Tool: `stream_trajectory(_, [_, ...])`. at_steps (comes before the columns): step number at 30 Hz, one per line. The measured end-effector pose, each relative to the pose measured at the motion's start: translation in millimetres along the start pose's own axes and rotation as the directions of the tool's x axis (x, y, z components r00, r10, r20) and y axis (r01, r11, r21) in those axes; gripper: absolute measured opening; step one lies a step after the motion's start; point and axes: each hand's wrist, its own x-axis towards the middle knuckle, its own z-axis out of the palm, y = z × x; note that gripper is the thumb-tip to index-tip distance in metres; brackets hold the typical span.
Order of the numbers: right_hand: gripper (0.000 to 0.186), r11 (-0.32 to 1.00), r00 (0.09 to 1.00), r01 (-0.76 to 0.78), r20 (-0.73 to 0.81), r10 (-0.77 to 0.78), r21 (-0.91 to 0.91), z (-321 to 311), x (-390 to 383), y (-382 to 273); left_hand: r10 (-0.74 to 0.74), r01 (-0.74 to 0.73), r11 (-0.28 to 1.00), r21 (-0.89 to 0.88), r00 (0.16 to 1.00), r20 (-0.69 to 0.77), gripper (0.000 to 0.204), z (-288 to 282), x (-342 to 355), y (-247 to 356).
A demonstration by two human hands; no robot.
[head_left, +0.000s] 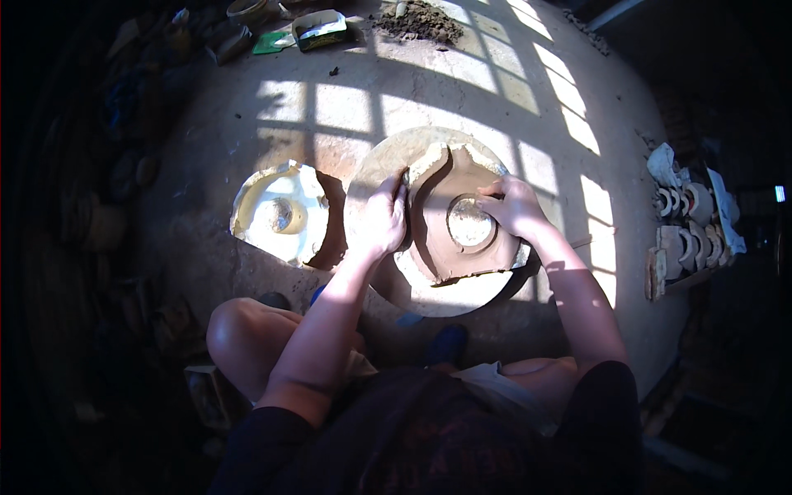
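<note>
Down on the concrete floor (462, 82) in front of me lie two pale round moulds: one big mould (388, 165) under my hands and one smaller mould (285, 213) just to its left, half in shadow, with a round knob at its middle. On the big mould sits one slab of brown clay (450, 239), curved along its left edge, with one round hollow (469, 221) in it. My left hand (382, 221) lies flat and open, palm down, fingers together, pressing the left edge of the clay. My right hand (511, 205) is bent, fingers curled onto the clay at the upper right rim of the hollow; it grips nothing. Further off I count one heap of loose earth (421, 21) at the top, one small box (320, 29) beside it, and one row of pale cast pieces (689, 227) at my right.
</note>
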Motion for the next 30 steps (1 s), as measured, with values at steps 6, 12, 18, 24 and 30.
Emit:
stream_trajectory(6, [0.030,0.999,0.995,-0.033,-0.098,0.036,0.032,11.8,-2.5,12.3,0.005,-0.005,0.999,0.048,1.000,-0.007,0.038,1.6,-4.7,6.7])
stream_trajectory(12, [0.032,0.944,0.983,-0.182,0.018,0.184,0.276,14.2,3.5,16.5,0.066,-0.061,0.997,0.048,0.994,-0.092,0.040,8.9,-15.6,-1.2])
stream_trajectory(18, [0.032,0.985,0.987,-0.126,-0.089,0.137,0.117,15.6,0.6,13.1,0.065,-0.058,0.996,0.070,0.992,-0.110,0.043,12.8,-30.2,-3.3])
stream_trajectory(24, [0.032,0.970,0.982,-0.176,-0.042,0.185,0.168,11.0,8.3,17.7,0.110,-0.122,0.992,-0.040,0.968,-0.227,0.041,29.1,-34.2,-3.9])
stream_trajectory(30, [0.031,0.967,0.981,-0.194,0.019,0.194,0.166,7.3,10.3,16.2,0.054,-0.049,0.998,0.026,0.959,-0.279,0.045,43.0,-50.7,-17.0])
